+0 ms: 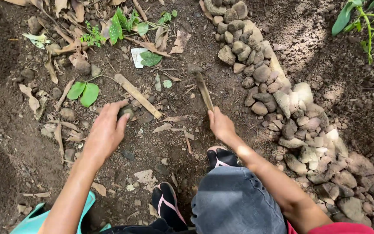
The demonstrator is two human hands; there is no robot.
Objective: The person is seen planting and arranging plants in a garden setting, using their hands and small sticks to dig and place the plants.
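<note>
Only the head view here, looking straight down at someone crouched over bare soil [161, 147]. The left hand [107, 130] sits left of centre, fingers curled down over a small dark stone [126, 111], so it's closed on that stone, palm down, which looks like a grip for prying it out of the dirt. The right hand [220, 125] is just right of centre, wrapped around the lower end of a stick [204, 90] that angles up and a bit left, its far tip touching the ground near the middle top of the frame; held low like that it reads as a digging or scraping tool. Between the two hands lies a flat strip of bamboo [137, 95] running diagonally, plus dry leaves [31, 99] scattered on the left half. Right of the stick a ridge of rocks [282, 104] runs from top centre down to the lower right corner, a hard edge on that side, so the right hand has little room to swing outward. The open dirt is mostly between the hands and toward bottom centre, where two feet in black sandals [169, 208] are planted. Green seedlings [85, 92] sit upper left, near the left hand but not touching it.
</note>
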